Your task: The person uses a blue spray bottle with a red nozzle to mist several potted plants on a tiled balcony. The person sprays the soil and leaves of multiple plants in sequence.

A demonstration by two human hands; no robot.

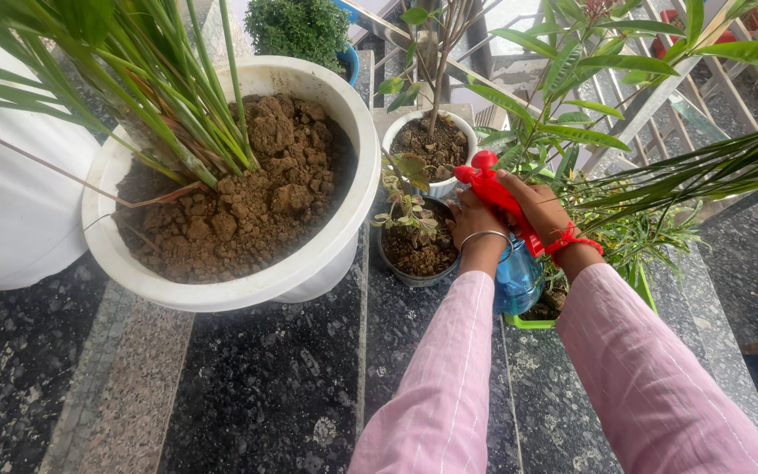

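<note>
A spray bottle with a red trigger head (487, 183) and a clear blue body (517, 279) is held over small potted plants. My right hand (540, 208) grips the red head, with red thread around the wrist. My left hand (472, 219), wearing a metal bangle, rests against the bottle's left side above a small dark pot (394, 263) holding a pale-leaved plant. Both arms are in pink sleeves.
A large white pot (326, 254) of lumpy brown soil with tall green stalks stands at left. A smaller white pot (446, 186) with a thin stem sits behind. A green pot (644, 294) with narrow leaves lies under my right arm. The floor is dark speckled stone.
</note>
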